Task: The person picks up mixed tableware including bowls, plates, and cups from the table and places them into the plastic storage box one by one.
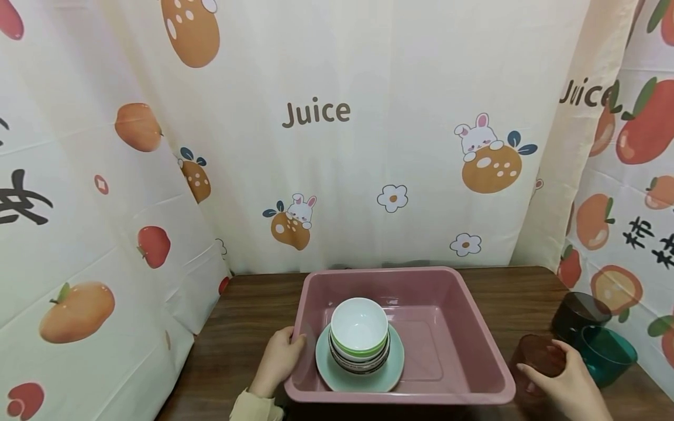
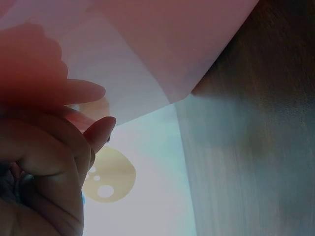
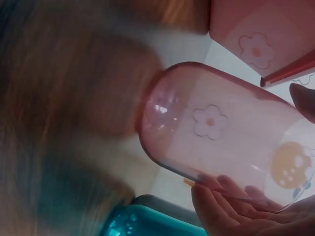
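Note:
A pink rectangular basin (image 1: 442, 345) stands on the wooden table. My left hand (image 1: 279, 359) grips its left rim; the left wrist view shows that hand (image 2: 44, 162) with curled fingers beside the basin's glossy wall (image 2: 147, 44). In the basin, toward its left, a stack of bowls (image 1: 360, 327) sits on a pale green plate (image 1: 395, 362), a white bowl with a green rim uppermost. Right of the basin, my right hand (image 1: 571, 380) holds a clear reddish cup (image 1: 534, 356), thumb on one side and fingers on the other. The right wrist view shows this cup (image 3: 211, 123) close up.
Behind the reddish cup are a teal clear cup (image 1: 605, 356) and a dark grey clear cup (image 1: 576, 316), close together at the table's right. Printed curtains (image 1: 363, 175) hang behind and on both sides of the wooden table (image 1: 253, 316).

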Tool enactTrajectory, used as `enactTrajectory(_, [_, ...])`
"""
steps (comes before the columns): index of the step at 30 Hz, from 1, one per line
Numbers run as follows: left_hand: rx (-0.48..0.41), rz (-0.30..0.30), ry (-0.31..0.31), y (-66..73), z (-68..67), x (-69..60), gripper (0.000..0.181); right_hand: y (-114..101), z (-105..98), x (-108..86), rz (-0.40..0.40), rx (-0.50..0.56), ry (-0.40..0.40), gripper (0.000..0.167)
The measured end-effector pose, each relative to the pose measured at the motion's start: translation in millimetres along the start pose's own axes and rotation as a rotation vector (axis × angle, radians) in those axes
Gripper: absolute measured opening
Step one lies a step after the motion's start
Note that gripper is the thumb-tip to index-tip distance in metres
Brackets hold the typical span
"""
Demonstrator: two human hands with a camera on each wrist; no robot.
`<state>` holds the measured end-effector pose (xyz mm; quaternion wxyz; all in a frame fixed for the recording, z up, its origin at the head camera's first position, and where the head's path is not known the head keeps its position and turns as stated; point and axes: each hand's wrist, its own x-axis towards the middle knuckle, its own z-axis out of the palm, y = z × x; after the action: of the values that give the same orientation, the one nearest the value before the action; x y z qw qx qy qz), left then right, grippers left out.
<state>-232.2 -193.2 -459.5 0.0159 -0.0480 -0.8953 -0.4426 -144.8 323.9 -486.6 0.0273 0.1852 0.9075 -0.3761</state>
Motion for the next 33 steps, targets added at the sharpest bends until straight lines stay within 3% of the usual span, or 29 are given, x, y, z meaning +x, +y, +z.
enactTrajectory(9, [-0.017, -0.004, -0.005, -1.4, 0.3, -1.1, 0.021, -4, 12, -3.6, 0.045, 0.030, 0.123, 0.108])
enactTrajectory(17, [-0.034, -0.004, -0.003, -2.2, 0.6, -1.5, 0.020, -12, 10, -6.6, 0.055, 0.031, 0.130, 0.107])
enactTrajectory(28, [-0.051, -0.002, -0.001, -2.8, 0.0, -0.7, 0.021, -26, -1, -7.9, 0.024, 0.053, 0.101, 0.110])
enactTrajectory(33, [-0.060, 0.008, 0.001, -2.3, -0.8, -0.8, 0.020, -33, -6, -9.9, -0.024, 0.029, 0.134, 0.107])
